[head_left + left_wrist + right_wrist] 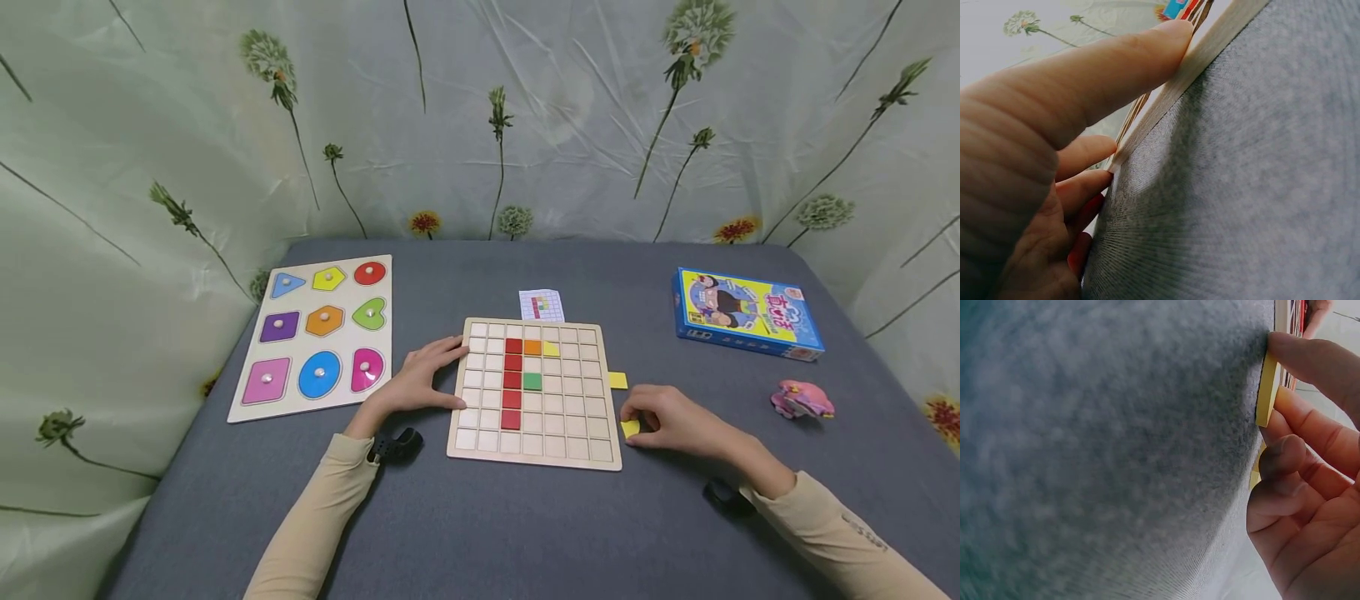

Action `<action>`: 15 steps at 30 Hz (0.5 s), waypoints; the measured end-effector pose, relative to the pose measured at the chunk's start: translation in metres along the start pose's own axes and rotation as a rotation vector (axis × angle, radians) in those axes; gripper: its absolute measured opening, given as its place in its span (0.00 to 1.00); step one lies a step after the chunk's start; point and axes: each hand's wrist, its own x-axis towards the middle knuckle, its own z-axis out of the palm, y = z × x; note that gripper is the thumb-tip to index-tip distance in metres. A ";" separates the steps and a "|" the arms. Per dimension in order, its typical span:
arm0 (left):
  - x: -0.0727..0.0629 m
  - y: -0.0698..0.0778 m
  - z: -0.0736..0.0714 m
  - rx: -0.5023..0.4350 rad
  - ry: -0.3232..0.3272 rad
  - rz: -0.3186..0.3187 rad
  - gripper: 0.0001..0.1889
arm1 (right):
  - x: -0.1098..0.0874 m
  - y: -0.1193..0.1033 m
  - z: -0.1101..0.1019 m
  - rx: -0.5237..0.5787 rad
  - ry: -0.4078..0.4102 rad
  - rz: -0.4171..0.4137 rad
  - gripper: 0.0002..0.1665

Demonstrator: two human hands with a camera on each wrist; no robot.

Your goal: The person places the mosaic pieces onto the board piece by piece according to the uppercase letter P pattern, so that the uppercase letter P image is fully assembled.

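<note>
A wooden grid board (572,451) lies flat on the table, holding a column of several red tiles (512,381), an orange tile (532,347), a yellow tile (551,349) and a green tile (532,382). My left hand (420,375) touches the board's left edge with spread thumb and fingertips; the left wrist view shows the thumb (1141,53) against its wooden side. Right of the board, my right hand (675,421) pinches a yellow square tile (1266,390) between thumb and finger, close to the tabletop. Another yellow tile (618,381) lies by the board's right edge, just beyond that hand.
Behind the board lies a small printed pattern card (542,305). At left is a white shape puzzle (255,392) with knobbed coloured pieces. A blue and yellow box (750,312) and a pink toy figure (801,400) sit at right. A floral curtain (465,125) hangs behind the table.
</note>
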 end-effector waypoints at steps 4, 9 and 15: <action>0.000 0.000 0.000 -0.002 0.002 -0.003 0.45 | 0.001 -0.001 -0.002 -0.018 0.004 0.018 0.10; 0.000 0.001 0.000 -0.001 0.008 -0.003 0.45 | 0.002 -0.003 -0.006 -0.035 0.034 0.005 0.10; 0.000 0.001 0.000 0.000 0.008 0.007 0.45 | 0.006 -0.005 -0.008 -0.037 0.064 -0.026 0.10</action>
